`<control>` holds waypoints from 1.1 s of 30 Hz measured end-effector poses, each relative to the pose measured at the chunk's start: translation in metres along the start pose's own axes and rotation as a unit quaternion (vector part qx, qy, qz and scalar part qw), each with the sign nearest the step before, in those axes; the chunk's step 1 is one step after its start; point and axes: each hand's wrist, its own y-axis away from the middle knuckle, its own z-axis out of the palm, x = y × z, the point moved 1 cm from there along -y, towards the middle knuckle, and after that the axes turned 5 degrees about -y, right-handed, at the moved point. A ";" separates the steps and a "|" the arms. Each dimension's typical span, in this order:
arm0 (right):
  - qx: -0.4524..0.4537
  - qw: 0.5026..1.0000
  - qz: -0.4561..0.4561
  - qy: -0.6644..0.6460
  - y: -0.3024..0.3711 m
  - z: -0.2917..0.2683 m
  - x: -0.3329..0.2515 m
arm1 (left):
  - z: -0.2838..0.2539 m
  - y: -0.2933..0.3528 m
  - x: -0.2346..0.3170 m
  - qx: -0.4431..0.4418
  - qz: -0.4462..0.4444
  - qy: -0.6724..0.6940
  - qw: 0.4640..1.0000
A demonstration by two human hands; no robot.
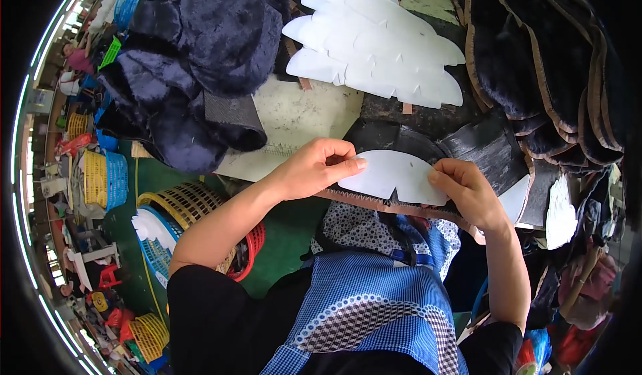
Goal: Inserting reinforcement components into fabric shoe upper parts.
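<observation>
Between my two hands is a white half-moon sheet piece (389, 172) with a small V notch in its lower edge. My left hand (313, 168) pinches its left end between thumb and fingers. My right hand (470, 193) grips the right end the same way. The white piece lies over a black sheet piece (381, 133) whose near edge has a brown toothed border (374, 201). Whether the two are joined cannot be made out. Beyond my hands, a fanned pile of similar white pieces (381, 41) rests on the worktable.
Dark blue furry pieces (221, 41) are heaped at the far left over a pale board (301, 114). Brown-edged black furry pieces (508, 61) stack at the right. A yellow basket (180, 204) and a red one (253, 248) stand on the green floor (287, 224).
</observation>
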 end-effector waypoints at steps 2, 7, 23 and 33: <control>0.003 1.000 0.008 0.002 -0.001 0.000 -0.002 | -0.002 0.000 -0.001 -0.003 -0.004 0.001 1.000; 0.030 0.998 0.028 0.039 -0.001 0.008 -0.007 | -0.006 -0.002 -0.003 -0.011 -0.034 -0.062 0.997; 0.160 0.820 -0.331 0.438 0.016 0.055 -0.011 | 0.039 0.004 -0.001 0.187 0.336 -0.403 0.830; 0.294 0.804 -0.305 0.417 -0.011 0.070 -0.012 | 0.050 -0.023 0.016 0.345 0.344 -0.455 0.746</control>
